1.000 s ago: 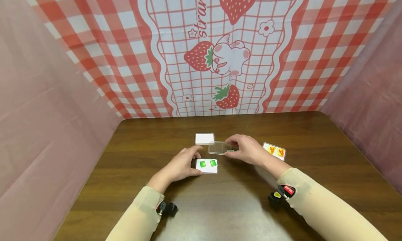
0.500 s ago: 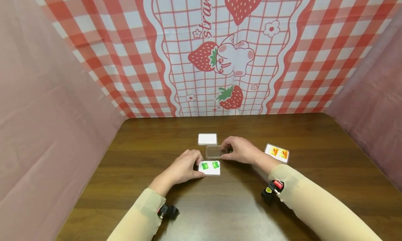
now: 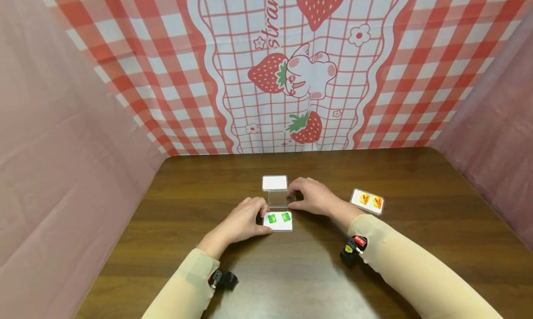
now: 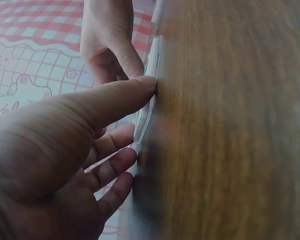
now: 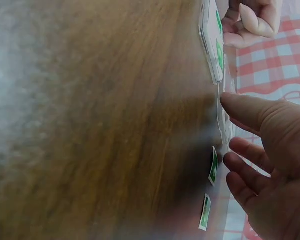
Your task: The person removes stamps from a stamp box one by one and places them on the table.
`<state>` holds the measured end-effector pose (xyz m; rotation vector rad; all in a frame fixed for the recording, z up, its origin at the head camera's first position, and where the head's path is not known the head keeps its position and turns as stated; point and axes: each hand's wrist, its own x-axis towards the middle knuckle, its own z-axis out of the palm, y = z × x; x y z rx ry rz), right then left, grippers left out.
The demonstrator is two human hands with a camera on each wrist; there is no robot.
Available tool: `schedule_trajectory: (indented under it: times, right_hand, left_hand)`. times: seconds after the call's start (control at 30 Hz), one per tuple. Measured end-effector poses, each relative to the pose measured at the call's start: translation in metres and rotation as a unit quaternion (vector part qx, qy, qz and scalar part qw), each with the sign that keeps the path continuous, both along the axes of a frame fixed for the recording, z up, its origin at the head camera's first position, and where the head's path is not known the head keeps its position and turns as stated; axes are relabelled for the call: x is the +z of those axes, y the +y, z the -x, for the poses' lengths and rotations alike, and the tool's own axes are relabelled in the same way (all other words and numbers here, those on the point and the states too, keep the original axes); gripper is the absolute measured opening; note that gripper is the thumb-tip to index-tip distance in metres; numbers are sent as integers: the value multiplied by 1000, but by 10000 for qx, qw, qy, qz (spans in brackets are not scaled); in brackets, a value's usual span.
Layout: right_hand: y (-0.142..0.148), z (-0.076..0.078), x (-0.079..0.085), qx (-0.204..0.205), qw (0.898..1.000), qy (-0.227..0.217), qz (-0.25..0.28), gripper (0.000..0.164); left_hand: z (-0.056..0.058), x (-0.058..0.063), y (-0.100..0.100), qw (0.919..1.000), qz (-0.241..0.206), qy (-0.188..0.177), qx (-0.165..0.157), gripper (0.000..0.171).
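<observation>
Pinching green-picture card case (image 3: 279, 225) with left hand (image 3: 244, 221), clear plastic case (image 3: 277, 199) with right hand (image 3: 315, 197), just beyond. Got green pics (image 3: 272, 218) on already; left with two green stickers (image 5: 213, 167), probably loose on table (image 3: 283, 282) tho.

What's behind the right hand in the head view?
The right wrist view shows two green pieces on the table there. In the head view, the right hand hides both, plus part of the clear case; anything else behind it can't be seen.
</observation>
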<state>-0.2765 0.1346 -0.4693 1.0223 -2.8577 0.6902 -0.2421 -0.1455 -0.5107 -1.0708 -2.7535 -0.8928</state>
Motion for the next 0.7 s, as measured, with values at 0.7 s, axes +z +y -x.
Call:
schedule_trajectory:
  times: [0.7]
  right_hand:
    - [0, -32, 9, 68, 9988, 470, -129, 28]
  left_hand:
    - [-20, 35, 8, 9977, 458, -407, 288, 51]
